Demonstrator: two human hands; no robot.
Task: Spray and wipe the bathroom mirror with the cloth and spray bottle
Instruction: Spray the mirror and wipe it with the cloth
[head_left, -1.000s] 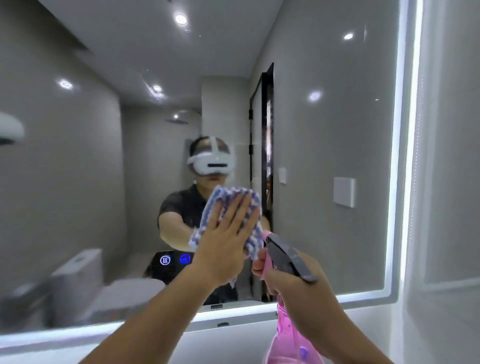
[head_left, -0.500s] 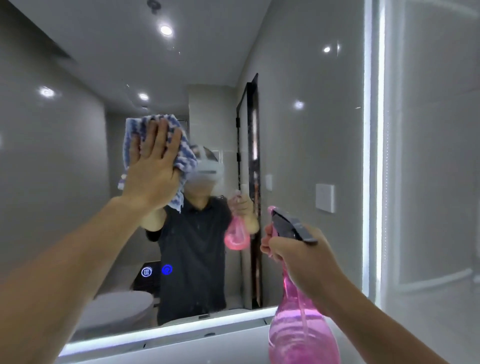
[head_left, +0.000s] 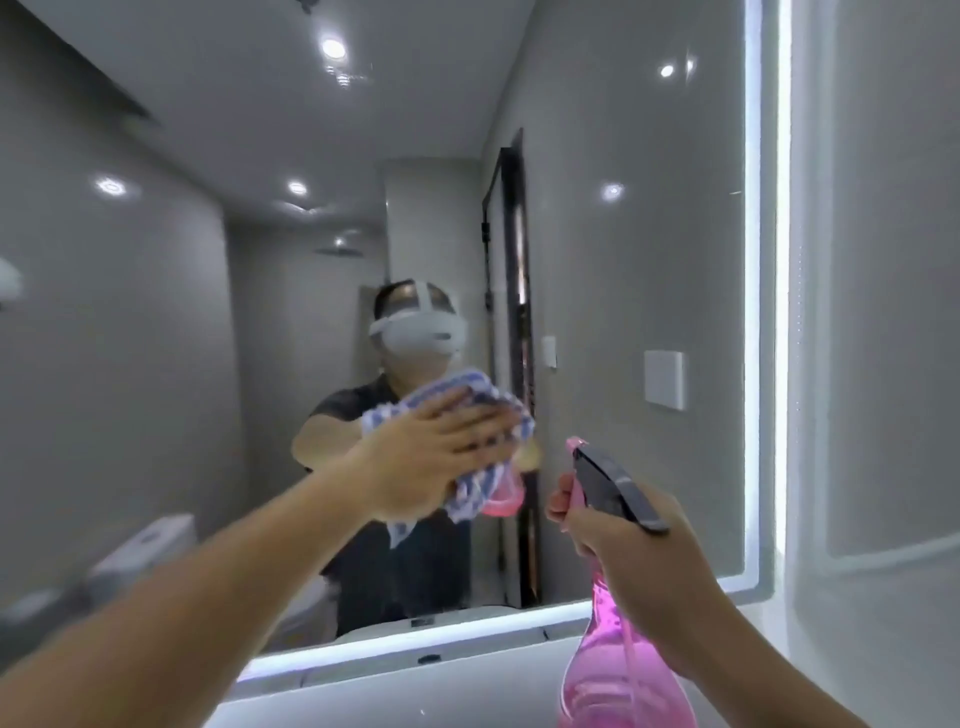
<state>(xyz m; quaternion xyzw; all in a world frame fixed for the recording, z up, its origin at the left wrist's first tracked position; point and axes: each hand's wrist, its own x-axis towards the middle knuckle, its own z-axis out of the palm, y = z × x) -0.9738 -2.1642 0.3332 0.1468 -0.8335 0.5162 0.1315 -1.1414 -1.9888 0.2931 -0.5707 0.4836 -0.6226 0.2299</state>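
Head view: left hand (head_left: 431, 457) flat, fingers spread, pressing blue-white checked cloth (head_left: 470, 493) on mirror (head_left: 623, 260) at frame centre; right hand (head_left: 644, 566) wrapped round translucent pink spray bottle (head_left: 618, 675), lower right, dark trigger head; lit strip along mirror edge

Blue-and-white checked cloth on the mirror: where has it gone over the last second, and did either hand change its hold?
The left hand swept the blue-and-white checked cloth from mid-glass up to the upper left, then back down and right to the middle of the lit bathroom mirror. Nothing was taken or released. The right hand kept gripping the pink translucent spray bottle, nozzle toward the glass, beside the cloth.
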